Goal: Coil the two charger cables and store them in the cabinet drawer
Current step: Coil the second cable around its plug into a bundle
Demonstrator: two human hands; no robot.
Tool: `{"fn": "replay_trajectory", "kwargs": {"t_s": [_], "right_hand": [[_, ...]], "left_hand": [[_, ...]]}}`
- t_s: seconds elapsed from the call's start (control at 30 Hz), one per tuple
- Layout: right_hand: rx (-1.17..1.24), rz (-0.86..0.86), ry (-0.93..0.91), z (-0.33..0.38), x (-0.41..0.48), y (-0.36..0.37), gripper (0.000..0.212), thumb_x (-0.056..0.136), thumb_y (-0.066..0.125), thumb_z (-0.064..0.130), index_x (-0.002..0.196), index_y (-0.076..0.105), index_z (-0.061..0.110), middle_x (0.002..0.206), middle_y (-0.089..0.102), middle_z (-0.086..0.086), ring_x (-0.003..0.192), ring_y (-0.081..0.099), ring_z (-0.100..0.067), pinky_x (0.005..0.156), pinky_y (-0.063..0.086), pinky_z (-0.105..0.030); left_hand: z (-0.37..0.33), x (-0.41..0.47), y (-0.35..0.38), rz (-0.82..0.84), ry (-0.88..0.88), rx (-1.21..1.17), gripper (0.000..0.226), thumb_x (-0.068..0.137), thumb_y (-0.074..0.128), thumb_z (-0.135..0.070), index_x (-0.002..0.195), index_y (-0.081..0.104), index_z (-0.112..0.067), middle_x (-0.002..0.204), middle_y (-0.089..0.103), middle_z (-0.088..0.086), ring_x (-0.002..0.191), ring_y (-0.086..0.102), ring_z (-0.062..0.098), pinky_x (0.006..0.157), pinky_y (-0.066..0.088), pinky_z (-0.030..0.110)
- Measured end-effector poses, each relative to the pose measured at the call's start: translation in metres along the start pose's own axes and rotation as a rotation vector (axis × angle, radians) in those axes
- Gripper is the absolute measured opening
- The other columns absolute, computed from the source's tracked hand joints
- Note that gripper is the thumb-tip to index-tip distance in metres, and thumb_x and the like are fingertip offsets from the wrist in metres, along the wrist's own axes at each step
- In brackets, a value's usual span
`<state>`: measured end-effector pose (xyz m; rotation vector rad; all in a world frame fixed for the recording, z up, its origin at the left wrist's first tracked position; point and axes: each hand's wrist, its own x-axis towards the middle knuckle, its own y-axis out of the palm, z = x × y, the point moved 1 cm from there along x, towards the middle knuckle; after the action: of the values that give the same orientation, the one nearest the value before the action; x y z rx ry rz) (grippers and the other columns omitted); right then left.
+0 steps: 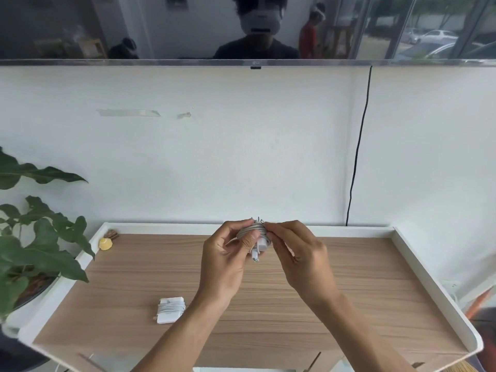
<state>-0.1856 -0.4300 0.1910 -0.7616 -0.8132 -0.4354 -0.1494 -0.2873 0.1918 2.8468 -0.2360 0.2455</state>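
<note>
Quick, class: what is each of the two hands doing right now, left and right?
The left hand grips the charger, thumb across its wound cable.
The right hand pinches the cable's end at the charger's top.

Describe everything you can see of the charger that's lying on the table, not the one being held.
The charger is a white, plastic-looking block with a pale cable wound several turns around its middle. It lies flat on the wood-grain cabinet top, toward the near left. A short tan end pokes out at its lower left corner. Only the top touches it; the left hand and right hand hold the other charger.
</note>
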Motion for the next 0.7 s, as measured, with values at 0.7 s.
{"fn": "replay_trajectory", "kwargs": {"t_s": [0.7], "right_hand": [[0.733,-0.016,0.735,0.014,0.011,0.001,0.013,0.097,0.053,0.012,0.096,0.066,0.011,0.082,0.066,0.004,0.072,0.061,-0.016,0.075,0.051,-0.027]], "left_hand": [[0.006,-0.001,-0.011,0.033,-0.134,-0.225,0.021,0.083,0.071,-0.014,0.104,0.068,-0.010,0.105,0.071,0.021,0.092,0.070,0.038,0.073,0.059,0.044]]}}
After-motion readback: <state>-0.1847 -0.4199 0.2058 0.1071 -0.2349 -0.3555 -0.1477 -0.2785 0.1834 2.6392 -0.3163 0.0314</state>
